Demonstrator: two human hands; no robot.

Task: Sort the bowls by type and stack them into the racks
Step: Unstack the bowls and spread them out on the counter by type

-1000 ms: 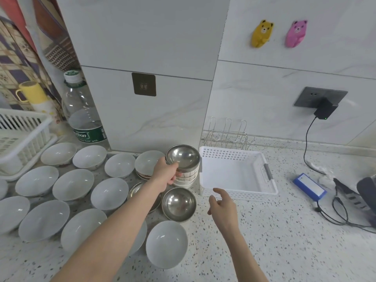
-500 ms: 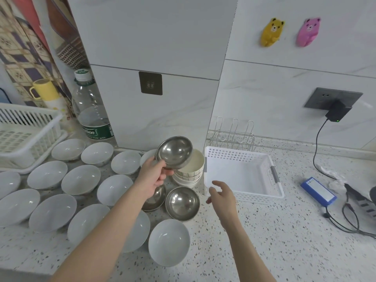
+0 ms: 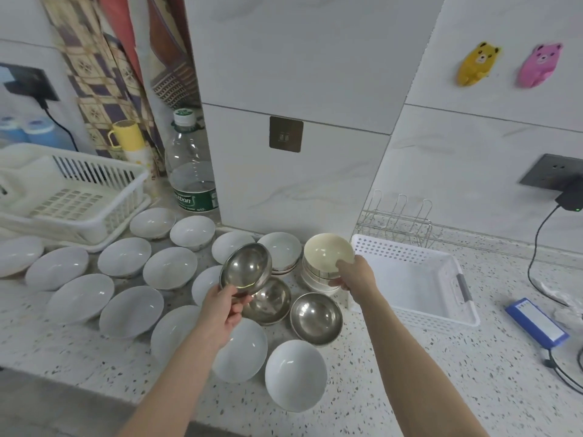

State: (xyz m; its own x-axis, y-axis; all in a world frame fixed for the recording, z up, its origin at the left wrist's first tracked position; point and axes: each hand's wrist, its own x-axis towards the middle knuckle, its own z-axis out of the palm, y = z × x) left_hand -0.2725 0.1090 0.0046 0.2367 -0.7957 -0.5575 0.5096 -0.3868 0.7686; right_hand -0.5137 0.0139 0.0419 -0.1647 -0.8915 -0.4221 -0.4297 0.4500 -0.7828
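At ten o'clock from the bowls, the water bottle (image 3: pixel 191 171) wears a green label (image 3: pixel 195 200) showing the partial letters "bon"; its smaller print is unreadable.

Large water bottle (image 3: pixel 191 171), yellow mug (image 3: pixel 125 135), two bear wall hooks (image 3: pixel 478 63), plugged-in charger (image 3: pixel 569 198), blue box (image 3: pixel 535 322)

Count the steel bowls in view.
3: one held in the left hand at, one under it, one beside. More may be nested beneath.
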